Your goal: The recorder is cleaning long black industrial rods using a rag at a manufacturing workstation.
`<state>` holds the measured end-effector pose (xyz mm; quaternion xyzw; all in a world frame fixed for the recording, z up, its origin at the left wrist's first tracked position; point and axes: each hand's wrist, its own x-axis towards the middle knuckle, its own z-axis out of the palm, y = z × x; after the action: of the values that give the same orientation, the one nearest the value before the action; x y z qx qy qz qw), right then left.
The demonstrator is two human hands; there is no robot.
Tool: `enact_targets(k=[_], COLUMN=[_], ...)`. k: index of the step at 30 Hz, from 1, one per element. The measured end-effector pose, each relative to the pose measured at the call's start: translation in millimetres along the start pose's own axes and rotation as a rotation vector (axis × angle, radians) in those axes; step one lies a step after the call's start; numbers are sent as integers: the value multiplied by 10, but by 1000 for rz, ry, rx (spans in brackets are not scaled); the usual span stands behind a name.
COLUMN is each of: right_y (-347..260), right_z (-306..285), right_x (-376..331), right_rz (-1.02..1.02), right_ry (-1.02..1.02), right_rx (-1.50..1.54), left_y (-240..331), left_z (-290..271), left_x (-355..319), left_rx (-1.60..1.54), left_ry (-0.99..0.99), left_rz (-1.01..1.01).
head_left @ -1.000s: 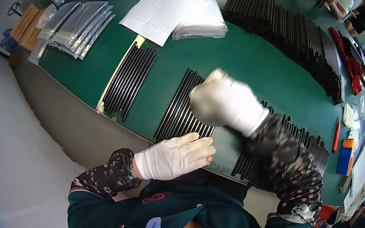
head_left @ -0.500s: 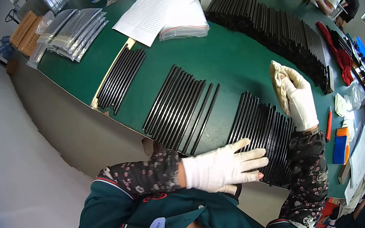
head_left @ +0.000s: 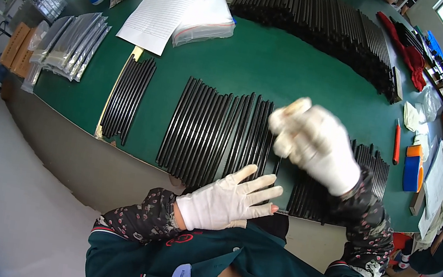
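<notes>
A row of slim black rods (head_left: 200, 130) lies side by side in the middle of the green table. Across the near ends of its right-hand rods spreads my left hand (head_left: 230, 199), in a white glove with the fingers apart. My right hand (head_left: 311, 142), gloved too, hovers at the right side of this row. Its fingers look curled, but motion smears them, and whether they hold anything is unclear. Partly under my right wrist is another group of black rods (head_left: 310, 193). A smaller bundle of rods (head_left: 128, 100) rests farther left.
A long pile of black rods (head_left: 317, 24) runs along the far side. Printed sheets (head_left: 162, 14) and plastic bags (head_left: 206, 28) lie at the back left, packed grey bags (head_left: 76, 44) beyond. To the right are a red pen-like tool (head_left: 397, 141), tape rolls (head_left: 412, 172) and a red cloth (head_left: 413, 66).
My right hand has swung left and nearer, down to the rods. My left hand has shifted left. Several rods from the right group now lie against the middle row, which has grown wider.
</notes>
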<state>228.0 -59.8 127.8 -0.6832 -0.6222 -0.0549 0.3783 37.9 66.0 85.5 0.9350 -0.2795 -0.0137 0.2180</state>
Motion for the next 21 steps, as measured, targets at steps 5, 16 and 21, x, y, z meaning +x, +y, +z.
enact_targets(k=[5,16,21], right_y=[-95,559,912], right_z=[418,287,349], right_x=[54,669,722], right_rz=[-303,315,378], right_ry=[-379,63,-146], right_rx=[-43,129,-480], left_y=[29,20,5], left_z=[92,-19,41], left_x=[-97,-27,53], left_rx=[44,-40,61], left_ry=[162,116,248], left_rz=[-84,-39,-25])
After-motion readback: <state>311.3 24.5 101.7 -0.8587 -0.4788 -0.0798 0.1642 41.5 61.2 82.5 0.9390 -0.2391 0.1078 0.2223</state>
